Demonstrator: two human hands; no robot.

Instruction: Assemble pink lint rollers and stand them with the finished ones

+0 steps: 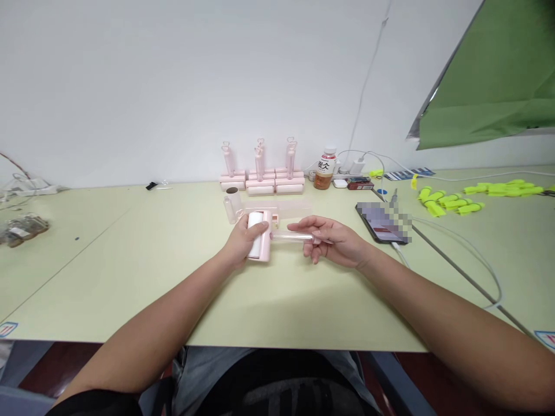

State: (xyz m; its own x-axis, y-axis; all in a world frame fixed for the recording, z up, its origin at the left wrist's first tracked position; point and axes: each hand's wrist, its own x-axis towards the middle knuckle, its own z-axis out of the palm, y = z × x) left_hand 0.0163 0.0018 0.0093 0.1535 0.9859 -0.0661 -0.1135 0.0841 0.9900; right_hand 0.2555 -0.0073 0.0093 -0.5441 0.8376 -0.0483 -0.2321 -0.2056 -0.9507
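A pink lint roller with a white roll and a clear handle is held sideways above the table, between my two hands. My left hand is closed around the roller head, its thumb lying over the top. At the other end, my right hand pinches the tip of the handle between thumb and finger, the other fingers loosely curled. Just behind the hands stand a cardboard-cored tube and a small clear pinkish cylinder. A translucent pink piece lies beside them, partly hidden by the roller.
Several similar pink lint rollers stand upright by the wall. To their right are a bottle with a white cap and chargers with cables. A phone lies right of my right hand, plugged in. Bright yellow pieces lie farther right.
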